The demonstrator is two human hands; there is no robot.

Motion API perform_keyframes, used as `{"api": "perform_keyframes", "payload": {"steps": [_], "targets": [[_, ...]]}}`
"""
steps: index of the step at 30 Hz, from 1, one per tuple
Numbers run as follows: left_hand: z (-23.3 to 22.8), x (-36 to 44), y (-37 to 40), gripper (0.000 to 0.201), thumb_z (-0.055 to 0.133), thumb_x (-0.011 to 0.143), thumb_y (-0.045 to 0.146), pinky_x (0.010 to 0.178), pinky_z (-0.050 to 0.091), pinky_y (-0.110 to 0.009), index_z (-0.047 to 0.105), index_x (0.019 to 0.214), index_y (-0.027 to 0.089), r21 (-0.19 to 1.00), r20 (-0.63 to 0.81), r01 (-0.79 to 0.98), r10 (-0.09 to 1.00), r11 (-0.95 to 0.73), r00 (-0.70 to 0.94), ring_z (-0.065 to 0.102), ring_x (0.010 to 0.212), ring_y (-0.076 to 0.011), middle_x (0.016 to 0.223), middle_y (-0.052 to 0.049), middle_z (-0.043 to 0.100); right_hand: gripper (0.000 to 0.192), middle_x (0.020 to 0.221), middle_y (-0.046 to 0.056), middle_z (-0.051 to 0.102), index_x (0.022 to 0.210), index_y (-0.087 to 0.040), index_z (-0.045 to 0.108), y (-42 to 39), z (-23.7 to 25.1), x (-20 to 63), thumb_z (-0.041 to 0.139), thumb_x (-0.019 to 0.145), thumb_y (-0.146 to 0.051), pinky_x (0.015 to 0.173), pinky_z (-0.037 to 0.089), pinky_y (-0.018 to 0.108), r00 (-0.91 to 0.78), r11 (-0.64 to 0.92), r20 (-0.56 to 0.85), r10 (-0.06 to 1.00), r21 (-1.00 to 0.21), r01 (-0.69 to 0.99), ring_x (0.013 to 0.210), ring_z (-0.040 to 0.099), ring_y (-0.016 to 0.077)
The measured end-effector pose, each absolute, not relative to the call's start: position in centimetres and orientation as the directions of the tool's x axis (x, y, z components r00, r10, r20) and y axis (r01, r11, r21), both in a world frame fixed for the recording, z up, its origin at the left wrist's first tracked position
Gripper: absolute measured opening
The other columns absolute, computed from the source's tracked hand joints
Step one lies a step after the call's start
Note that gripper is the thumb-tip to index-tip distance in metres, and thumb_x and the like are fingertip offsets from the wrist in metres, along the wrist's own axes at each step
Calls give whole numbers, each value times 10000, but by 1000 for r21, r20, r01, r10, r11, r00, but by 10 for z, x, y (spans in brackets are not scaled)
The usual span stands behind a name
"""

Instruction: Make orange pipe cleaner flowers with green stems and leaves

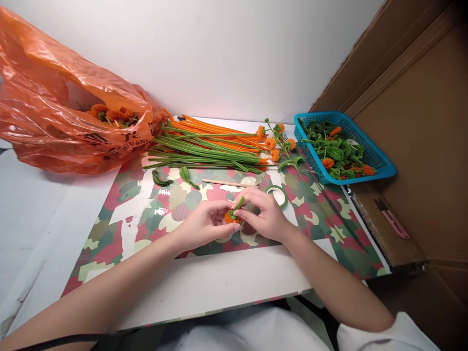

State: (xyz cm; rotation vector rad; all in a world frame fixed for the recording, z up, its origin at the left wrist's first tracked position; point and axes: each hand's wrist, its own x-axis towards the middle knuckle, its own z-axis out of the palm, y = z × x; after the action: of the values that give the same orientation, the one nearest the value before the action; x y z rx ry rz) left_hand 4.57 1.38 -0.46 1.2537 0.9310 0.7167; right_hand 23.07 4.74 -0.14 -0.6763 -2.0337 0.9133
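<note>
Head view: the left hand [204, 222] and right hand [261, 214] both pinch a small orange pom-pom [231, 217] with a green stem [238, 204], held just above the patterned mat [146, 214] on the worktop [219, 282]. A tape roll [278, 194] lies just beside the right hand. Pipe cleaners [208, 144] lie behind, a blue basket [376, 158] at right.

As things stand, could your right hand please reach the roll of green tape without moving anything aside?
Probably yes. The roll of green tape lies flat just beyond the right hand, with nothing between them. That hand does pinch the orange-and-green pipe-cleaner piece, so it would have to let go.
</note>
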Motion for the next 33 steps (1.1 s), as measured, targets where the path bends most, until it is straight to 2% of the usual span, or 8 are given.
{"api": "perform_keyframes", "payload": {"steps": [4, 14, 19, 21, 25, 28, 31, 33], "targets": [[-5, 46, 14, 277, 689, 780, 293, 443, 431, -160, 641, 996, 126, 985, -172, 99, 900, 144, 401, 498, 483, -65, 617, 36, 559, 66, 808, 27, 672, 804, -215, 619, 48, -1, 230, 609, 861, -185, 769, 513, 344, -510, 582, 443, 737, -801, 144, 808, 616, 176], [-10, 44, 15, 308, 670, 803, 350, 466, 416, -173, 651, 1010, 123, 977, -158, 197, 897, 81, 414, 444, 523, -69, 630, 38, 505, 92, 784, 20, 680, 804, -214, 635, 45, -4, 228, 616, 828, -127, 720, 516, 314, -451, 572, 445, 774, -797, 196, 766, 625, 167], [-7, 45, 16, 299, 649, 825, 359, 501, 449, -185, 635, 1024, 137, 981, -175, 149, 891, 122, 418, 464, 536, -72, 650, 41, 505, 56, 831, 20, 687, 860, -202, 666, 47, -2, 231, 629, 828, -174, 752, 524, 297, -445, 383, 273, 853, -907, 177, 794, 645, 155], [-7, 45, 15, 287, 652, 824, 355, 504, 452, -185, 636, 1012, 139, 983, -166, 146, 894, 115, 416, 472, 540, -73, 657, 40, 509, 71, 867, 25, 694, 881, -201, 672, 47, -1, 231, 644, 818, -186, 777, 527, 302, -457, 358, 254, 852, -921, 155, 831, 652, 161], [-9, 45, 15, 272, 648, 831, 341, 472, 417, -173, 643, 1009, 136, 980, -144, 188, 898, 70, 416, 448, 533, -70, 663, 28, 529, 45, 838, 20, 709, 821, -203, 682, 45, -1, 229, 665, 798, -168, 788, 532, 314, -431, 394, 290, 854, -903, 173, 813, 659, 164], [-11, 45, 15, 304, 601, 863, 315, 523, 478, -192, 612, 1120, 155, 992, -94, 112, 905, 52, 415, 517, 585, -87, 772, -9, 605, 63, 867, 29, 715, 872, -205, 678, 44, -2, 229, 660, 812, -194, 763, 538, 310, -396, 404, 318, 861, -902, 155, 814, 664, 165], [-11, 45, 16, 342, 587, 871, 293, 584, 532, -217, 583, 1192, 176, 998, -58, 18, 926, 56, 372, 604, 655, -111, 904, -43, 649, 135, 920, 40, 701, 961, -215, 642, 45, -2, 231, 635, 827, -210, 766, 535, 324, -316, 481, 417, 852, -861, 162, 842, 649, 169], [-10, 45, 16, 380, 600, 867, 288, 623, 554, -232, 566, 1230, 185, 997, -66, -18, 937, 76, 342, 642, 698, -129, 942, -52, 667, 130, 891, 37, 684, 939, -221, 622, 45, -2, 231, 635, 811, -200, 742, 528, 335, -274, 563, 503, 820, -794, 228, 825, 632, 178]]}}
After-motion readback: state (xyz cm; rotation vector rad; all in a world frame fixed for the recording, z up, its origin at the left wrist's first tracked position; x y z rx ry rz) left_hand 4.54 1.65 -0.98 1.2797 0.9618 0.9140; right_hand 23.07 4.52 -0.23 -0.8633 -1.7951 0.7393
